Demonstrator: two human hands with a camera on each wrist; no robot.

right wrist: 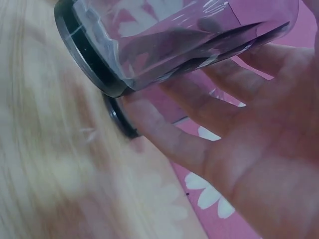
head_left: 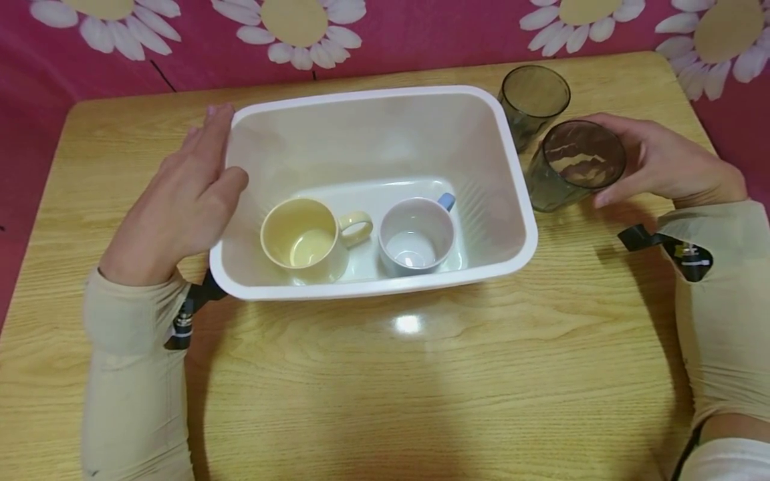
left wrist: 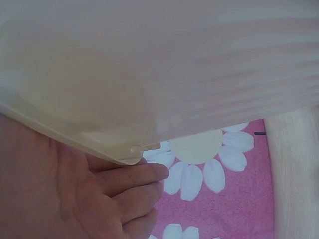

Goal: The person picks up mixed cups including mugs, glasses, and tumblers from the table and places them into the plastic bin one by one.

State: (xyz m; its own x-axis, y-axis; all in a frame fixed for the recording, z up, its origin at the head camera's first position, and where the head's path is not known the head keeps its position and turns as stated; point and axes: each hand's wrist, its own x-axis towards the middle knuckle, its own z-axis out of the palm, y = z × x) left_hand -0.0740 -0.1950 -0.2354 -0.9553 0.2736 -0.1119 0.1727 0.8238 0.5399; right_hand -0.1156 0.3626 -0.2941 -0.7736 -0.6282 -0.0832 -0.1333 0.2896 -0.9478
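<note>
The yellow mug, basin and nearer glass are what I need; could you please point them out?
Yellow mug (head_left: 309, 248), head view, on its inside bottom.
Basin (head_left: 373, 287), head view, on its front rim.
Nearer glass (right wrist: 184, 45), right wrist view, on its side wall.

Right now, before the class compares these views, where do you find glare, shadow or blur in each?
Head view: a bright glare spot on the wooden table in front of the white tub, with shadows beside the left sleeve and right sleeve; left wrist view: the tub's wall looks hazy; right wrist view: tabletop grain smeared, pale streaks across the smoky glass.
</note>
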